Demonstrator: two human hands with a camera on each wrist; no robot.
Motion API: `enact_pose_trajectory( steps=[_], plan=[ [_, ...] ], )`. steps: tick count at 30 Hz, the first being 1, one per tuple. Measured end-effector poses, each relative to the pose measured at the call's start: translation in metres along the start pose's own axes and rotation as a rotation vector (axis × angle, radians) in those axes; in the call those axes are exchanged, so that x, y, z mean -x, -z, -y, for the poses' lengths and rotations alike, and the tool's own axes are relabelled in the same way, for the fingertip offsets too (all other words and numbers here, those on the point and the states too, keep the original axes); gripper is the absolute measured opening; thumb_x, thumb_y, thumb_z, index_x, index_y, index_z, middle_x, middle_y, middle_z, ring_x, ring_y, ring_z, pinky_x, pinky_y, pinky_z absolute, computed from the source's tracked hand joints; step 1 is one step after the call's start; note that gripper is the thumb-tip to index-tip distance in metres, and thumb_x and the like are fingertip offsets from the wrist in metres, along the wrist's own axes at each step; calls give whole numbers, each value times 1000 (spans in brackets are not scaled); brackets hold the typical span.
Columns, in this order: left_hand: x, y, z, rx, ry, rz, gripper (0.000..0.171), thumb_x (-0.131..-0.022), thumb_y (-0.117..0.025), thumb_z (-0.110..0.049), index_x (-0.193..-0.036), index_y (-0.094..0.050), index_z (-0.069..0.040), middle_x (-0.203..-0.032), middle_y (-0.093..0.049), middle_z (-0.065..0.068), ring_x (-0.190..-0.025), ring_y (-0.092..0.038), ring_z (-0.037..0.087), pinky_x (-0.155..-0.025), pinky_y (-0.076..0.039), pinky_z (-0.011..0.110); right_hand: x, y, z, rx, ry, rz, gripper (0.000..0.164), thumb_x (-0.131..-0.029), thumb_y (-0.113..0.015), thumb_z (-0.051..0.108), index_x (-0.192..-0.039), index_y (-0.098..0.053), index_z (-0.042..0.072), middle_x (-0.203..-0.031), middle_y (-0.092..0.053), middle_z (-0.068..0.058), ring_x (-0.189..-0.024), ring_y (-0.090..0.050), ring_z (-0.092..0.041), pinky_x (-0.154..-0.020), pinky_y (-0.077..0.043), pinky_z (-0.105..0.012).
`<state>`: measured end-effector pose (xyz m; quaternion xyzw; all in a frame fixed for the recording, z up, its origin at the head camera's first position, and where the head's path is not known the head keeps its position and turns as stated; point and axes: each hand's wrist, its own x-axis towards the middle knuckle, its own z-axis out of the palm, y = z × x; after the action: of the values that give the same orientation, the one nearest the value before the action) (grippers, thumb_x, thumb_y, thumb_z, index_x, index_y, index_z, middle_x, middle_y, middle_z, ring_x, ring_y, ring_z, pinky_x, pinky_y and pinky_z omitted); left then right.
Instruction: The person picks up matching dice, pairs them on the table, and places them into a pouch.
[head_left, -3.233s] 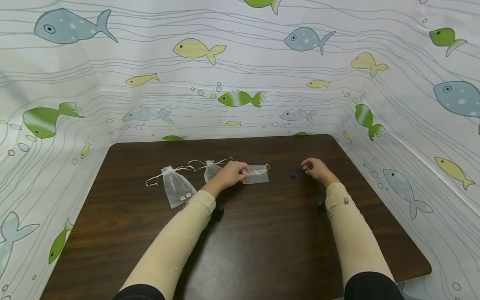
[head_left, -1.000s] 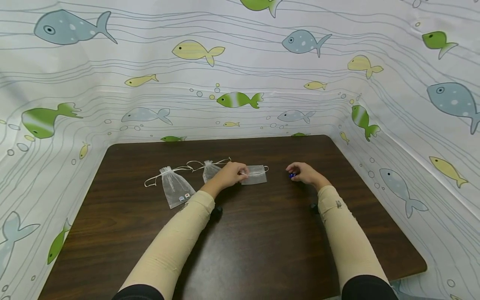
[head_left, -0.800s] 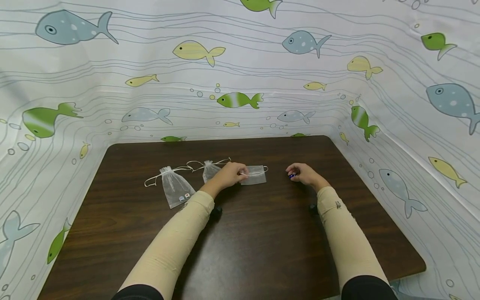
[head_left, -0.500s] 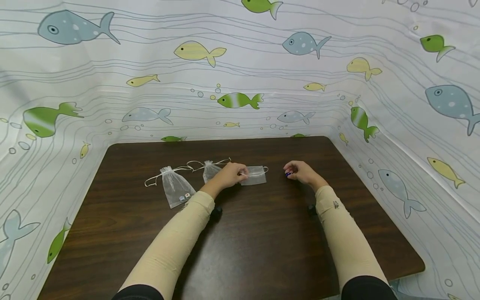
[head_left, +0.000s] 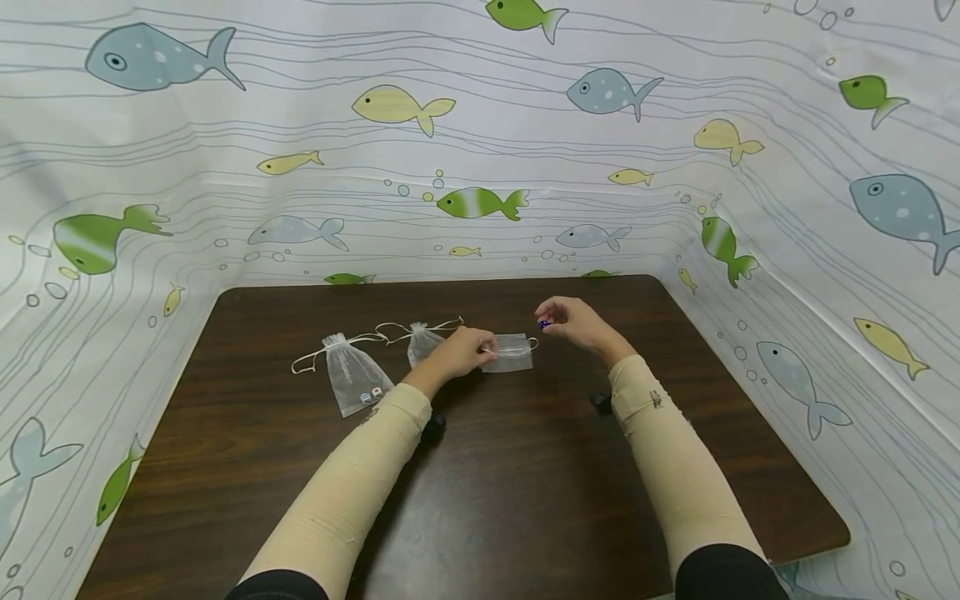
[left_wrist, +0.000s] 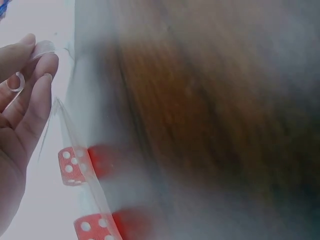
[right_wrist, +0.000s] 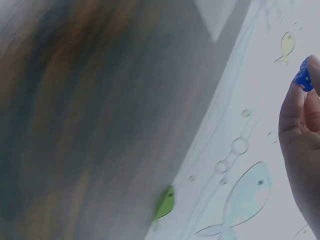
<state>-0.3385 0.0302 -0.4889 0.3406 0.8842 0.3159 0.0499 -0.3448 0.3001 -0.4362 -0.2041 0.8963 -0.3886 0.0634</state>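
Observation:
My left hand [head_left: 459, 351] pinches the edge of a small sheer white drawstring bag [head_left: 514, 357] lying flat at mid-table. In the left wrist view, thumb and fingers hold its thin film and cord. Raised to the right of that bag, my right hand [head_left: 577, 325] pinches a blue die [head_left: 544, 324] with white dots between thumb and fingertips. The right wrist view shows the blue piece [right_wrist: 303, 79] partly covered by the thumb; whether it is more than one die I cannot tell. Red dice [left_wrist: 72, 166] show through sheer fabric below the left hand.
A second sheer bag [head_left: 424, 342], drawn at the neck, lies partly behind the left hand. Farther left, another drawn bag [head_left: 352, 375] holds small dice [head_left: 371, 395]. Their white cords spread over the dark wooden table [head_left: 525, 483]. Fish-patterned sheeting [head_left: 480, 142] surrounds the table.
Earlier the blue die lay on the table; my right hand has grasped it, lifted it and carried it leftward toward the flat bag. My left hand stays at the bag.

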Motion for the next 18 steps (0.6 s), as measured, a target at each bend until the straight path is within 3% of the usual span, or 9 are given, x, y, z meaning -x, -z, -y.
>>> enact_pose_trajectory(
  steps=[5,10,18],
  plan=[
    [-1,-1,-3,-30,-12,0,4,-97,-71,-14,-99,-72,-10,-78,-67,-3,-65,-57,9,-65,-50,27,-8,-6,19,16,18,31,24,-96,-67,-3,-120,-63,-2,-108,-65,-14,-99,-59,-25,-86,-50,-37],
    [-2,-2,-3,-34,-18,-11,6,-97,-72,-15,-98,-73,-9,-79,-67,-3,-66,-57,9,-66,-50,27,-13,-13,31,45,43,61,25,-96,-68,-2,-120,-64,0,-109,-65,-12,-101,-60,-26,-88,-51,-41],
    [-3,-3,-2,-40,-26,-18,5,-95,-74,-14,-97,-72,-10,-86,-71,-1,-71,-58,10,-70,-52,27,-19,-28,38,118,27,172,27,-96,-68,1,-123,-63,-2,-109,-65,-10,-100,-62,-24,-89,-53,-40]
  ],
)
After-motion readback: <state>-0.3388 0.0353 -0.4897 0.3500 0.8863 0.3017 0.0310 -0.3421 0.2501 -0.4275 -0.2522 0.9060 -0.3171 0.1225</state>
